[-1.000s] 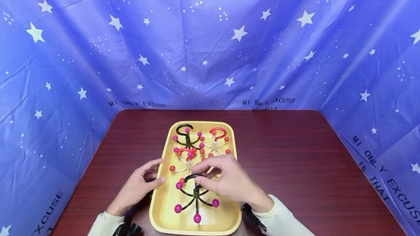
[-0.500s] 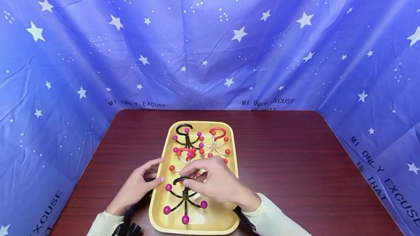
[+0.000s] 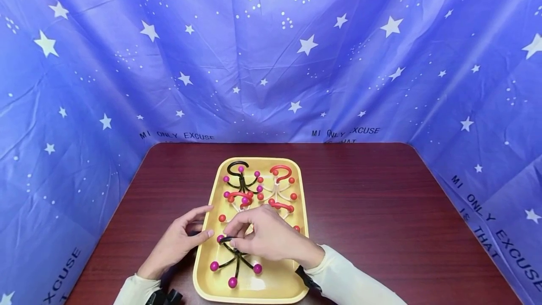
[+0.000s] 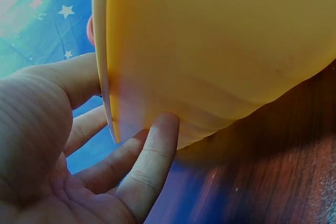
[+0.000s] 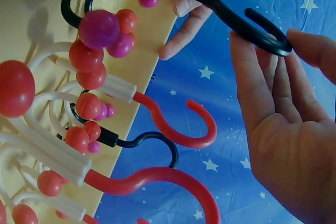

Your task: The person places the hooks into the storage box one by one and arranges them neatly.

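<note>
My right hand [image 3: 271, 234] pinches the curved top of a black multi-arm hook [image 3: 237, 261] with purple balls on its arm tips. This hook stands upright over the front of the yellow tray [image 3: 271, 288]. Whether its balls touch the tray floor, I cannot tell. In the right wrist view, thumb and fingertips meet on the black hook's curved end [image 5: 262, 38]. My left hand [image 3: 179, 236] grips the tray's left rim, thumb and index over the edge. Its other fingers [image 4: 152, 166] press the outer wall in the left wrist view.
Farther back in the tray stand another black hook [image 3: 242, 183] with purple balls and several white hooks with red tops and red balls, such as one white hook [image 3: 277, 189] at back right. My right hand partly hides some. A dark red table [image 3: 360, 201] lies beneath, with a blue star curtain behind.
My right hand has carried the black hook leftward across the tray's front and tipped its arms slightly. A red-topped hook behind the hand has come into view. The left hand stays put.
</note>
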### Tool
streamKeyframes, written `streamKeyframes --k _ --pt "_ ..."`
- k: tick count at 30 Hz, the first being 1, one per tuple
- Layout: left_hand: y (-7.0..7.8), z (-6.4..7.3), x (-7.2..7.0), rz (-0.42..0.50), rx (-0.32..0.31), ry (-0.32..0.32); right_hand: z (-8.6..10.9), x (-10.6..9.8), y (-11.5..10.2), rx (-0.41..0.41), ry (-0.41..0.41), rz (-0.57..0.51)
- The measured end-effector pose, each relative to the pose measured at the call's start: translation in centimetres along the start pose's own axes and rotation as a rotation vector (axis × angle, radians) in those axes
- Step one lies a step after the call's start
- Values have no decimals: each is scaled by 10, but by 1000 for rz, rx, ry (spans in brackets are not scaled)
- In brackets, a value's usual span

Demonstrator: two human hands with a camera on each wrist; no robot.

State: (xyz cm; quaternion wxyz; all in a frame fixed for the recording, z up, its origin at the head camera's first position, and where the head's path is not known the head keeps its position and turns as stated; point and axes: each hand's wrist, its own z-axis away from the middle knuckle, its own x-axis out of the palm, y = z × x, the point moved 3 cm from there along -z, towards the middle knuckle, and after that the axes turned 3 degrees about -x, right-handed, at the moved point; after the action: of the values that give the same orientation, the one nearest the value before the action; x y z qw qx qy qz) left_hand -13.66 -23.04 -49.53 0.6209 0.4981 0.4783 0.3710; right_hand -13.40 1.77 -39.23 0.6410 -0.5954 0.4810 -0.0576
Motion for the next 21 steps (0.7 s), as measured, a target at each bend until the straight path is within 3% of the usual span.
streamKeyframes --k 11,21 --pt "0 0 2 4 -1 0 -1 0 3 2 -5 25" --pt "2 2 2 0 -23 -5 2 -4 2 25 17 -104"
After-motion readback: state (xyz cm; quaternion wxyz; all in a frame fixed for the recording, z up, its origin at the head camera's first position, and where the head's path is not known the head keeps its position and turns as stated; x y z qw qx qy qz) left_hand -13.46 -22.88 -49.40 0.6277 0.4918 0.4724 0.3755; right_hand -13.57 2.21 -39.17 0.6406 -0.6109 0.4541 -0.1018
